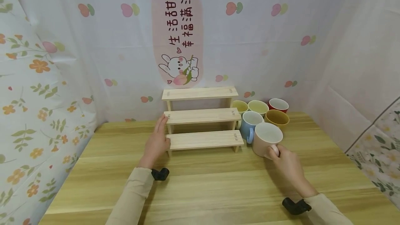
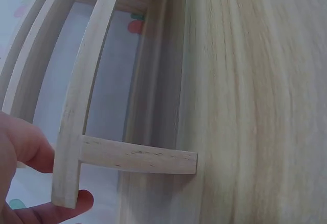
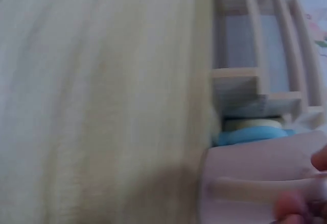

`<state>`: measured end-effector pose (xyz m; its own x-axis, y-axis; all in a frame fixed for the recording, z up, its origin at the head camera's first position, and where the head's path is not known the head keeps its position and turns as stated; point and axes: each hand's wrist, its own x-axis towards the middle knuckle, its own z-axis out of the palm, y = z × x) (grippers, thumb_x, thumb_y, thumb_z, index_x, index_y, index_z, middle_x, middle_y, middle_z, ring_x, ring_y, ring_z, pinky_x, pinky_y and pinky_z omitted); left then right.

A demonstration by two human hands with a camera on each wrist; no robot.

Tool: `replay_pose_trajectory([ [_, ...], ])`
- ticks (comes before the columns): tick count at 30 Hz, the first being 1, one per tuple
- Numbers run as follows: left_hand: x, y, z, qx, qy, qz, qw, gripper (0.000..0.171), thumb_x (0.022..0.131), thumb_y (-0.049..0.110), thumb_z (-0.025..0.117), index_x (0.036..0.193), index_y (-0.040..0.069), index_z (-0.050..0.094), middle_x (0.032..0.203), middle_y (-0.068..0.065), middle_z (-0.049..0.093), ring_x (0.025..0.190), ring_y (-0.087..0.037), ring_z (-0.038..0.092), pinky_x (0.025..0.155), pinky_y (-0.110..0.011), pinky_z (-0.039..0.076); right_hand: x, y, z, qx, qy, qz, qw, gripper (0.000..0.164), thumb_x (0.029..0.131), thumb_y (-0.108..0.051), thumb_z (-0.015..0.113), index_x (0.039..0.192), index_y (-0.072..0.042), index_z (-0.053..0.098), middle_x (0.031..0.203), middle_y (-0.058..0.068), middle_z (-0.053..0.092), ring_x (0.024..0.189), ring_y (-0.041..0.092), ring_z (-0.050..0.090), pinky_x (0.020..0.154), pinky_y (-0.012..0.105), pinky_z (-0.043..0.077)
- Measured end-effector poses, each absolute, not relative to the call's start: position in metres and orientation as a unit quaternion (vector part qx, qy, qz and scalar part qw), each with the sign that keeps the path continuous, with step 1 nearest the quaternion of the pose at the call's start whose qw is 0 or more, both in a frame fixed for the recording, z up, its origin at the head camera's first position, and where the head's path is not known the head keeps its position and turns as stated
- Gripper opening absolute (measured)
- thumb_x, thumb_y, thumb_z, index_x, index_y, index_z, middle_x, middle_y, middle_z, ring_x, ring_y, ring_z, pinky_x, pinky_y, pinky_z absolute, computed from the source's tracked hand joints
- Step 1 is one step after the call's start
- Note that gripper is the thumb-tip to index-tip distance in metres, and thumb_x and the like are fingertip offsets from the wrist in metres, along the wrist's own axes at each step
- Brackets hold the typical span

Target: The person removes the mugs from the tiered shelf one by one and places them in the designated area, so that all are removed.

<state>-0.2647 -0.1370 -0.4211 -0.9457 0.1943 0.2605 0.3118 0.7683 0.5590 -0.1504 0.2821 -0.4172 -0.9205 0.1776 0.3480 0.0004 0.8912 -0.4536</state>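
Left hand (image 1: 157,142) flat against left end of the stepped wooden rack (image 1: 203,117), fingers straight, bracing it, no grip. Rack sits far-centre on the table (image 1: 200,183). Right hand (image 1: 289,164) has its grip closed on the pink mug (image 1: 265,141) handle, mug on the table just right of the rack's lowest step, nearest of six mugs. Looks like pickup stage; next move likely needs a lift clear of the blue mug (image 1: 251,122).

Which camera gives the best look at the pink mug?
The head view: the pink mug shows whole, fingers at its handle. The right wrist view gives a blurred close-up of its side; the left wrist view shows none.
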Motion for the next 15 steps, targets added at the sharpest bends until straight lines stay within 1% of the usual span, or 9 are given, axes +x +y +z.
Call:
replay_pose_trajectory([
  [4,-0.265,-0.138,-0.424,-0.137,-0.935,-0.316,0.088,0.083,0.081,-0.005,0.051,0.153,0.012,0.015,0.161,0.0,0.009,0.044,-0.011,0.032,0.042,-0.023,0.027,-0.148,0.286,-0.409,-0.051,-0.96,0.241,0.134,0.036,0.095,-0.034,0.054,0.09,0.001,0.059,0.069,0.007,0.057,0.062,0.021,0.051,0.053,0.03,0.037],
  [7,-0.264,-0.139,-0.424,-0.135,-0.937,-0.312,0.081,0.085,0.081,-0.005,0.051,0.154,0.014,0.013,0.162,0.001,0.007,0.044,-0.011,0.031,0.041,-0.023,0.027,-0.147,0.288,-0.402,-0.054,-0.963,0.239,0.114,0.04,0.096,-0.039,0.051,0.094,0.001,0.057,0.073,0.009,0.059,0.065,0.021,0.053,0.053,0.029,0.039],
  [9,-0.263,-0.14,-0.423,-0.133,-0.939,-0.307,0.073,0.086,0.081,-0.005,0.05,0.155,0.015,0.011,0.162,0.001,0.006,0.045,-0.012,0.031,0.042,-0.024,0.027,-0.146,0.288,-0.399,-0.059,-0.962,0.237,0.124,0.04,0.095,-0.04,0.051,0.093,-0.001,0.057,0.075,0.009,0.06,0.065,0.021,0.053,0.053,0.029,0.039],
  [11,-0.262,-0.142,-0.422,-0.133,-0.942,-0.302,0.066,0.086,0.08,-0.005,0.049,0.155,0.016,0.011,0.162,0.0,0.006,0.048,-0.015,0.034,0.042,-0.024,0.027,-0.145,0.286,-0.396,-0.065,-0.959,0.233,0.147,0.039,0.094,-0.04,0.053,0.09,-0.002,0.058,0.074,0.009,0.059,0.064,0.021,0.052,0.052,0.028,0.038],
  [14,-0.258,-0.146,-0.421,-0.141,-0.944,-0.291,0.066,0.085,0.08,-0.006,0.049,0.155,0.016,0.014,0.162,-0.005,0.008,0.063,-0.025,0.046,0.044,-0.025,0.028,-0.144,0.284,-0.393,-0.065,-0.951,0.227,0.198,0.034,0.091,-0.036,0.058,0.085,-0.003,0.059,0.075,0.01,0.059,0.064,0.021,0.052,0.053,0.029,0.038],
  [15,-0.256,-0.147,-0.42,-0.144,-0.944,-0.288,0.068,0.085,0.08,-0.007,0.05,0.154,0.015,0.016,0.162,-0.007,0.01,0.073,-0.031,0.052,0.045,-0.025,0.029,-0.143,0.283,-0.392,-0.061,-0.95,0.22,0.212,0.033,0.091,-0.036,0.059,0.084,-0.003,0.059,0.076,0.011,0.059,0.064,0.022,0.053,0.053,0.029,0.038],
])
